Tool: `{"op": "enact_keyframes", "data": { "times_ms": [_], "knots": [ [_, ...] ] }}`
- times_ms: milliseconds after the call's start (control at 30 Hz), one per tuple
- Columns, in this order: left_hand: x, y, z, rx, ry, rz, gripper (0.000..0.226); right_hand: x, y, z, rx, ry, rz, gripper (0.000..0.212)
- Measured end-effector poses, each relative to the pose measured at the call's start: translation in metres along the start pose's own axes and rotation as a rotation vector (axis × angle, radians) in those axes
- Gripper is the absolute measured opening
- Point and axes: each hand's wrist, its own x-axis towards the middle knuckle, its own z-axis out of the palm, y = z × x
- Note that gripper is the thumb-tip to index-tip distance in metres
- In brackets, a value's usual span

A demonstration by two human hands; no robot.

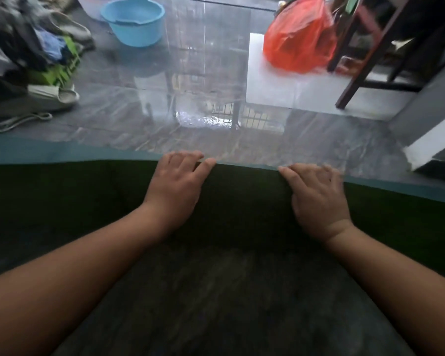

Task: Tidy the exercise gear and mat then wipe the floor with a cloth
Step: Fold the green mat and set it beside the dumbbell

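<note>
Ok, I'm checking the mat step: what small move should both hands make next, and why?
Probably roll the mat forward once more. The left hand and right hand rest on the rolled part, and a blue strip still lies flat ahead on the floor.

- A dark green, soft exercise mat [62, 201] with a thin teal edge lies across the glossy grey marbled floor, spanning the whole view from left to right
- Its far edge curves in a bulging fold, with both palms pressed flat on top of it
</note>
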Motion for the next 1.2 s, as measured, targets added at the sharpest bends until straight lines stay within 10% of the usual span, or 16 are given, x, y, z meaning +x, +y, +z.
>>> {"op": "enact_keyframes", "data": {
  "times_ms": [333, 867, 1200],
  "knots": [
    [-0.006, 0.015, 0.072, 0.008, -0.357, -0.137, 0.071, -0.023, -0.014, 0.081, -0.076, -0.301, 0.119, 0.073],
    [-0.029, 0.021, 0.124, -0.041, -0.467, -0.173, 0.069, -0.007, -0.009, 0.1, -0.082, -0.262, -0.027, 0.071],
    [-0.064, 0.016, 0.163, -0.069, -0.798, -0.176, 0.072, -0.035, -0.024, 0.159, 0.134, -0.749, 0.104, 0.067]
  ]
}}
